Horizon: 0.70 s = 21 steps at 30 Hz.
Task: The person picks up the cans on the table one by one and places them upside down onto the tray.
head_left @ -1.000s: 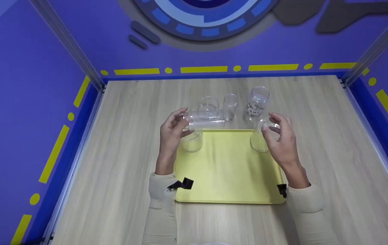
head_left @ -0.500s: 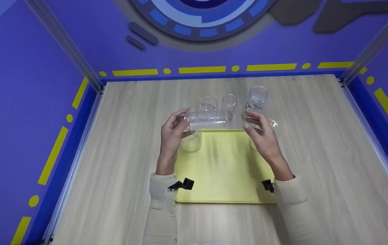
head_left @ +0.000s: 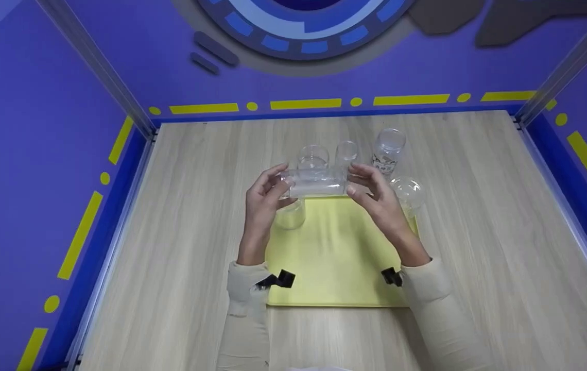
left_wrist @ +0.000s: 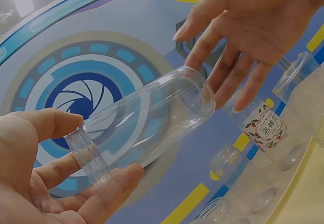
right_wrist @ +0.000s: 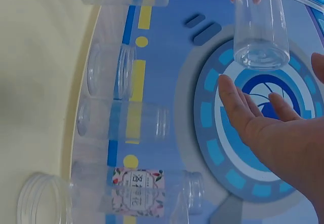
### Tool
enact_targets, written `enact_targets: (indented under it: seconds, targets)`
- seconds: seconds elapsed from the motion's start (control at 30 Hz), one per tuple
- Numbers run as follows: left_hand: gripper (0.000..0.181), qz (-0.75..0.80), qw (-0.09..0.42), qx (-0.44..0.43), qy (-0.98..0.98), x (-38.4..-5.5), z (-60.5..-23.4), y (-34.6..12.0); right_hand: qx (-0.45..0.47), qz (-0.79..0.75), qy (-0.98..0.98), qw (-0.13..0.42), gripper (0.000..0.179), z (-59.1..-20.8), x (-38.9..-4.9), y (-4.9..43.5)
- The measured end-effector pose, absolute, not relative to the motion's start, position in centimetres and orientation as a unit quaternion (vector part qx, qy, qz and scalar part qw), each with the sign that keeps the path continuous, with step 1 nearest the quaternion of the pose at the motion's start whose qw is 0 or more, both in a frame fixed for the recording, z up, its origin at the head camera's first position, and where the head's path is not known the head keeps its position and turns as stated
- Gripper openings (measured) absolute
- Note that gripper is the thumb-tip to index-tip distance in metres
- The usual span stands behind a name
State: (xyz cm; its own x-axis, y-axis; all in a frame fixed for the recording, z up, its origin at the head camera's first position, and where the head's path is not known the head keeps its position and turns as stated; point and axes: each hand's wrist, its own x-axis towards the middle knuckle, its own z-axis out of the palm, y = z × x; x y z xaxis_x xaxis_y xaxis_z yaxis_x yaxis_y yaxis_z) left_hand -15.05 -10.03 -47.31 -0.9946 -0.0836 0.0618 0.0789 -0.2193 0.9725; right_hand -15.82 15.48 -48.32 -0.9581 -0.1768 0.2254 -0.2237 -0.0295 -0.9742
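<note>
My left hand (head_left: 262,201) grips a clear, empty-looking cylindrical jar (head_left: 316,183) by its ridged, narrower end. It holds the jar lying sideways above the far edge of a yellow tray (head_left: 337,257). Close to the jar's base is my right hand (head_left: 383,203). In the right wrist view, a small gap separates the fingers of that hand (right_wrist: 273,127) from the base. Its palm shows in the left wrist view, with fingers loosely spread and holding nothing.
Clear jars stand on the tray's far left (head_left: 290,219) and far right (head_left: 408,193). Behind the tray are a wide jar (head_left: 313,154), a slim jar (head_left: 346,149) and a tall jar with a floral label (head_left: 386,162). Blue panels enclose the wooden table (head_left: 489,232).
My right hand has moved left, from around the jar at the tray's far right to beside the held jar's base. The left hand has stayed nearly still with its jar.
</note>
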Motion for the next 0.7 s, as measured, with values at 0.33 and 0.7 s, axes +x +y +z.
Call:
enact_targets:
  seconds: [0.33, 0.7]
  targets:
    - [0.040, -0.780, 0.044, 0.003, -0.624, -15.1, -47.4, -10.0, 0.144, 0.714, -0.685, -0.008, 0.061, -48.3, -15.8, 14.4]
    - [0.040, -0.784, 0.040, 0.001, -0.619, -15.1, -47.5, -10.1, 0.141, 0.726, -0.673, -0.009, 0.059, -48.8, -16.1, 13.5]
